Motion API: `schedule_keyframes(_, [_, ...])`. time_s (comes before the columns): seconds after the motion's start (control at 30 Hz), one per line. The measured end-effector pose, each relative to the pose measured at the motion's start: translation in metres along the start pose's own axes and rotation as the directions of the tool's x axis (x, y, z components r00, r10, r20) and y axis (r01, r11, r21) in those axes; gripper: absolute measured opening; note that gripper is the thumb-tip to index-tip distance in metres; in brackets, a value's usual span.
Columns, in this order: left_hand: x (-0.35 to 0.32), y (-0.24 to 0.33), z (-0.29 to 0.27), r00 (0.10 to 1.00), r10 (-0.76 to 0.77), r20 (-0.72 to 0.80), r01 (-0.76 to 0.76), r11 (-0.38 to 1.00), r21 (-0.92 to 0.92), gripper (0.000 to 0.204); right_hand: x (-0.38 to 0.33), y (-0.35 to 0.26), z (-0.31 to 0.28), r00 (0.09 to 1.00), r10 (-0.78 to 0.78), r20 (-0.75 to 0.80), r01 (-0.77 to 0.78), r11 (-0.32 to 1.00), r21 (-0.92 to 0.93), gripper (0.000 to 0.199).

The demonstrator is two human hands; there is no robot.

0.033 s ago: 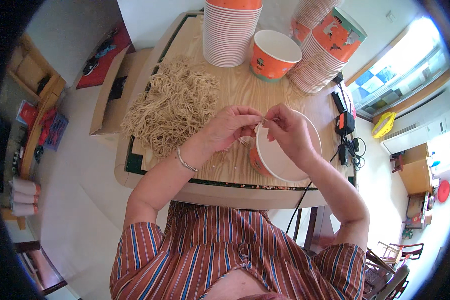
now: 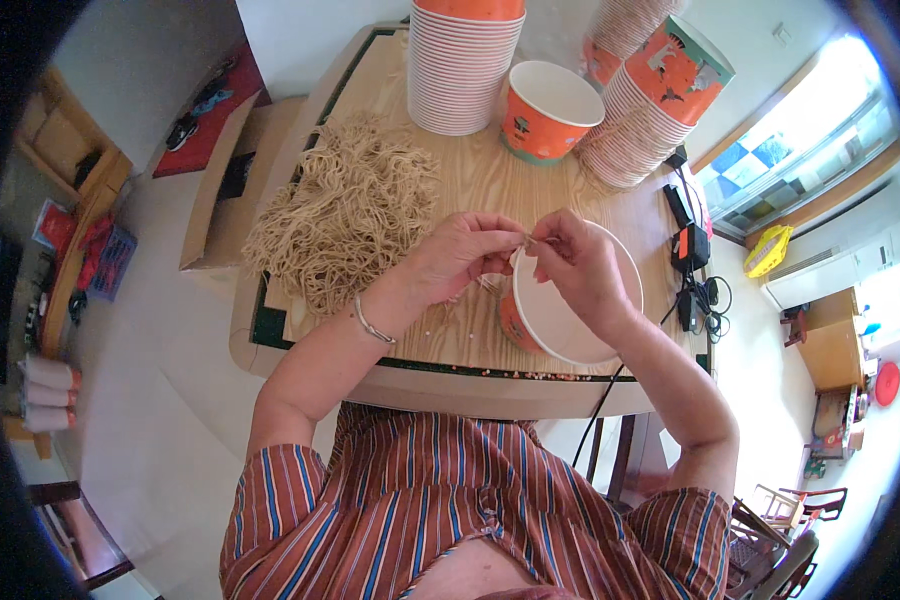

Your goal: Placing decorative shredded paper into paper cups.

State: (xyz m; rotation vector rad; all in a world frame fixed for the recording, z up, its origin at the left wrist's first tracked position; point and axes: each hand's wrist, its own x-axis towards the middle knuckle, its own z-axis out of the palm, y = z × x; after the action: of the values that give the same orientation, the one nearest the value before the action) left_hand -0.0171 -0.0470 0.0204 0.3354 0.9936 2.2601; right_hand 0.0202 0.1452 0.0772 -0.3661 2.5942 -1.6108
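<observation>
My left hand (image 2: pixel 462 255), with a bangle on its wrist, and my right hand (image 2: pixel 582 268) meet fingertip to fingertip. Both are closed in a pinch on a thin tan string (image 2: pixel 526 240), most of which the fingers hide. Directly beneath them an orange paper bucket (image 2: pixel 595 325) with a white inside lies tipped on its side near the table's front edge, its mouth towards the right. Beside my left hand spreads a big tangled heap of tan string (image 2: pixel 345 215).
A tall stack of nested paper buckets (image 2: pixel 462 75) stands at the back, with a single upright bucket (image 2: pixel 550 118) beside it. Another stack (image 2: pixel 642 115) leans at the back right. Black adapters and cables (image 2: pixel 690 255) lie along the right edge. A cardboard box (image 2: pixel 232 205) sits left of the table (image 2: pixel 460 185).
</observation>
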Motion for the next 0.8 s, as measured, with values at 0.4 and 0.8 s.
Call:
schedule_keyframes(0.4, [0.001,-0.002,0.000,0.996,0.030,-0.078,-0.021,0.992,0.122,0.015,-0.003,-0.006,0.001,0.998,-0.052,-0.037,0.043,0.976,-0.214,0.017])
schedule_keyframes(0.8, [-0.003,0.001,0.004,0.990,0.087,-0.112,-0.062,0.976,0.207,0.015,0.013,-0.017,-0.014,0.990,-0.077,0.115,0.106,0.956,-0.273,0.008])
